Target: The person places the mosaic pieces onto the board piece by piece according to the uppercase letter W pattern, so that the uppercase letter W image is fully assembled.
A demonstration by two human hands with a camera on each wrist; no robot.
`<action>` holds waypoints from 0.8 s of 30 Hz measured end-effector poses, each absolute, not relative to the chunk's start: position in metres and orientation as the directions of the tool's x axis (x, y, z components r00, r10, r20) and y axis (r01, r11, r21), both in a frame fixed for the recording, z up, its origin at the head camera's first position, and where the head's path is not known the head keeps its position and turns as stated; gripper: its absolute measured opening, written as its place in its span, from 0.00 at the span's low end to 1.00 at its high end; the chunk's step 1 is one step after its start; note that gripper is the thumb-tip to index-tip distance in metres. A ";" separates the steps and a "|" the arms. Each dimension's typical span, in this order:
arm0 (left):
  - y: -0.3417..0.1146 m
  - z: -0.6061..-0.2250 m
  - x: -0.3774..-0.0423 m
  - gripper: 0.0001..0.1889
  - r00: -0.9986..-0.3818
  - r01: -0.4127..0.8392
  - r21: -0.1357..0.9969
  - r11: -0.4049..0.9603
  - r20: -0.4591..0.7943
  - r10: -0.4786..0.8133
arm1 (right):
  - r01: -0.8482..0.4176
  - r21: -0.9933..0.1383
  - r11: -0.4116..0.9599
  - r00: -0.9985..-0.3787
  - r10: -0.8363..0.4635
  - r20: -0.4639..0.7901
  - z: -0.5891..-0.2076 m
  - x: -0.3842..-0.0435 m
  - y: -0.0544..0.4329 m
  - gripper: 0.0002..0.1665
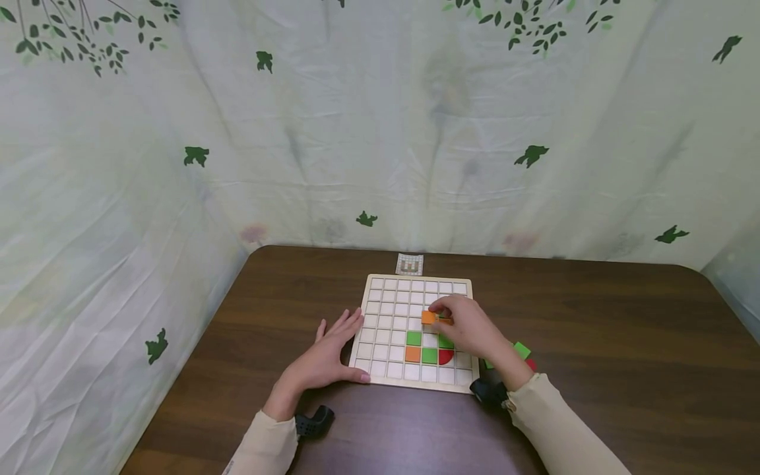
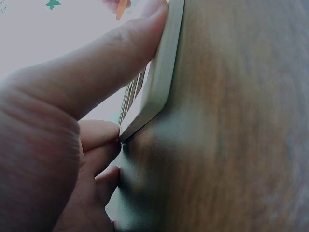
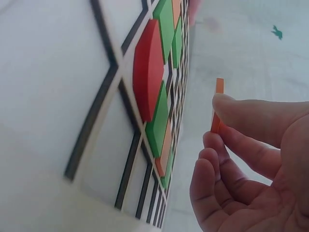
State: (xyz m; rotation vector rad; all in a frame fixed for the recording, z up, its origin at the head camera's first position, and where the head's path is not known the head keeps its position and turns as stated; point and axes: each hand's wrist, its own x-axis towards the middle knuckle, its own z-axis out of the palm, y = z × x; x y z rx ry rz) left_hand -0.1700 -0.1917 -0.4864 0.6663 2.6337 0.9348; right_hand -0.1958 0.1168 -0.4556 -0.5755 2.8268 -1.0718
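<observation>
Head view: a brown counter (image 1: 594, 310) holds a white grid board (image 1: 380, 351). The left hand (image 1: 325, 361) is spread wide and touches the board's left side. The right hand (image 1: 472, 326) pinches an orange square (image 1: 427, 317) just above the board, right of the left hand.

Right hand (image 1: 473, 328) hides part of board (image 1: 380, 351). Card (image 1: 410, 264) beyond board: print too small. Red piece (image 1: 531, 364) right of board: partly covered.

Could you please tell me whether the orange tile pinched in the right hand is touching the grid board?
Apart: the right wrist view plainly shows a gap between the orange tile and the grid board.
</observation>
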 end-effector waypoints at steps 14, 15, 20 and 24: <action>-0.192 -0.486 -0.169 0.60 -0.859 0.329 0.653 0.682 -0.094 0.504 | -0.298 -0.649 0.700 -0.925 -0.379 0.015 -0.459 -0.206 0.105 0.12; -0.192 -0.486 -0.169 0.60 -0.858 0.329 0.654 0.681 -0.094 0.504 | -0.296 -0.651 0.699 -0.924 -0.382 0.009 -0.459 -0.207 0.104 0.12; -0.192 -0.486 -0.169 0.60 -0.858 0.328 0.656 0.680 -0.094 0.505 | -0.286 -0.661 0.694 -0.920 -0.392 -0.014 -0.461 -0.209 0.100 0.11; -0.192 -0.486 -0.169 0.60 -0.859 0.328 0.654 0.682 -0.094 0.504 | -0.282 -0.647 0.708 -0.922 -0.387 -0.022 -0.463 -0.211 0.097 0.11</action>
